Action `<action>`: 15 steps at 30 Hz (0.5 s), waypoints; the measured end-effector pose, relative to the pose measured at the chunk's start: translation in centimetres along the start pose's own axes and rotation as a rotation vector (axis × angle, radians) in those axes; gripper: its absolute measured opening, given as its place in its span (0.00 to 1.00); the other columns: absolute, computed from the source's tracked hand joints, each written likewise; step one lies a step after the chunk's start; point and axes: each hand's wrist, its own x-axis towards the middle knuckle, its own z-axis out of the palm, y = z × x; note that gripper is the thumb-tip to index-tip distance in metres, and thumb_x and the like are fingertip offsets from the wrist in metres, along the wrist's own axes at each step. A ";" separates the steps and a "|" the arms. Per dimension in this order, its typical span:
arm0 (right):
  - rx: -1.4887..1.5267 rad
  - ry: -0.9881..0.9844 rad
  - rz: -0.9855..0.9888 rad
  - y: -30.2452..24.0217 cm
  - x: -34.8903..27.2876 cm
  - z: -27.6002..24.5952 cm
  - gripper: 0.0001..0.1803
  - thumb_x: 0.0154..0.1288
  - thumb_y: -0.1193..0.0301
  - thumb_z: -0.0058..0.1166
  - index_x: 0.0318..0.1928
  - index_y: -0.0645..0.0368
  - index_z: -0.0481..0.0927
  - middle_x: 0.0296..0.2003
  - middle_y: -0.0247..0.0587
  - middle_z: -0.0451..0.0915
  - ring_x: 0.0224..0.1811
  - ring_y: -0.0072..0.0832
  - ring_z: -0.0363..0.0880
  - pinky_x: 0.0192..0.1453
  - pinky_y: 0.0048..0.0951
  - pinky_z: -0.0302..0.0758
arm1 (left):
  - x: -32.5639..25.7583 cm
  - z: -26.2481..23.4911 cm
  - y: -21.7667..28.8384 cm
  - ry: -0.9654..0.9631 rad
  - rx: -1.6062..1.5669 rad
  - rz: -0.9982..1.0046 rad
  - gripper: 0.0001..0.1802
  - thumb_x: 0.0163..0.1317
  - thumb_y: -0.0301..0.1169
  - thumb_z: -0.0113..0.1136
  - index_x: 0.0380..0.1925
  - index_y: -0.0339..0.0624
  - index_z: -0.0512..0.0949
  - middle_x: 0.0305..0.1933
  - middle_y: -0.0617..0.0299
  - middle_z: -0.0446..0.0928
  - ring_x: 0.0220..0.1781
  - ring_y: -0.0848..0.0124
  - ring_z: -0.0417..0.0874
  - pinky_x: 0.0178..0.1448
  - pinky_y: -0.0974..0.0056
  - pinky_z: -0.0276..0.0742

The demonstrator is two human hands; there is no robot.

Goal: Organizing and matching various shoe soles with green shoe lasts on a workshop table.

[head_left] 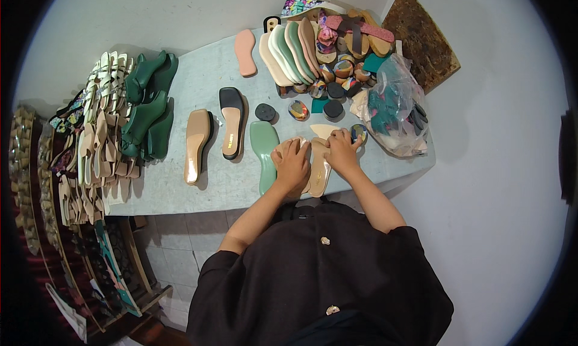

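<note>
At the table's near edge lies a glossy beige insole, its toe end between my two hands. My left hand is closed, fingers bent over a beige piece at the insole's left side, mostly hidden beneath the palm. My right hand grips the insole's upper right edge, thumb toward its toe. Beside its fingertips stands a multicoloured heel block. Just beyond the hands, a cream pointed piece lies flat. A green sole rests left of my left hand.
Black and tan soles lie on the table. Green shoes and stacked sandals stand left. At the back are a row of soles, heel blocks and a clear plastic bag.
</note>
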 end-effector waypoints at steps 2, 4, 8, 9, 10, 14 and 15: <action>0.037 0.031 -0.018 0.2 -0.3 0.1 0.11 0.48 0.69 0.62 0.36 0.51 0.80 0.48 0.31 0.72 0.63 0.37 0.60 0.62 0.68 0.43 | 0.5 0.4 -0.4 0.010 -0.020 0.022 0.29 0.54 0.30 0.52 0.59 0.57 0.68 0.62 0.56 0.64 0.68 0.59 0.59 0.60 0.32 0.46; 0.115 0.193 -0.111 0.5 -1.0 0.0 0.06 0.50 0.70 0.59 0.32 0.50 0.79 0.45 0.30 0.73 0.60 0.35 0.64 0.61 0.66 0.44 | 1.3 0.5 -0.6 0.018 -0.045 0.049 0.27 0.54 0.29 0.52 0.57 0.57 0.69 0.61 0.57 0.65 0.67 0.58 0.60 0.60 0.33 0.47; 0.095 0.299 -0.211 1.7 -2.5 0.9 0.04 0.52 0.69 0.57 0.31 0.48 0.79 0.42 0.27 0.74 0.57 0.31 0.65 0.60 0.62 0.45 | 3.3 -1.2 -0.6 -0.091 -0.178 0.147 0.24 0.54 0.28 0.51 0.53 0.59 0.73 0.62 0.58 0.65 0.68 0.59 0.58 0.61 0.35 0.43; 0.042 0.354 -0.248 2.0 -2.8 1.2 0.04 0.53 0.68 0.57 0.31 0.47 0.79 0.41 0.25 0.74 0.55 0.29 0.66 0.59 0.59 0.45 | 3.7 -1.5 -0.5 -0.162 -0.193 0.218 0.22 0.54 0.30 0.52 0.51 0.58 0.76 0.63 0.58 0.65 0.69 0.59 0.56 0.62 0.35 0.40; -0.011 0.411 -0.287 2.1 -3.0 1.4 0.03 0.54 0.68 0.56 0.31 0.46 0.79 0.39 0.22 0.74 0.53 0.27 0.68 0.58 0.56 0.45 | 4.0 -1.5 -0.4 -0.162 -0.194 0.219 0.22 0.54 0.30 0.52 0.51 0.58 0.76 0.63 0.58 0.65 0.69 0.59 0.56 0.62 0.35 0.40; -0.073 0.548 -0.260 2.0 -3.6 1.7 0.04 0.54 0.68 0.55 0.32 0.44 0.78 0.37 0.20 0.75 0.49 0.24 0.69 0.57 0.53 0.44 | 5.7 -1.7 0.0 -0.258 -0.309 0.127 0.13 0.52 0.41 0.58 0.37 0.54 0.83 0.61 0.60 0.67 0.68 0.60 0.56 0.62 0.36 0.35; -0.070 0.554 -0.288 2.0 -3.5 1.6 0.04 0.53 0.68 0.55 0.32 0.44 0.78 0.36 0.20 0.75 0.48 0.23 0.69 0.57 0.52 0.44 | 6.2 -1.9 0.1 -0.339 -0.351 0.068 0.14 0.52 0.45 0.59 0.34 0.53 0.84 0.60 0.60 0.68 0.68 0.60 0.57 0.62 0.36 0.35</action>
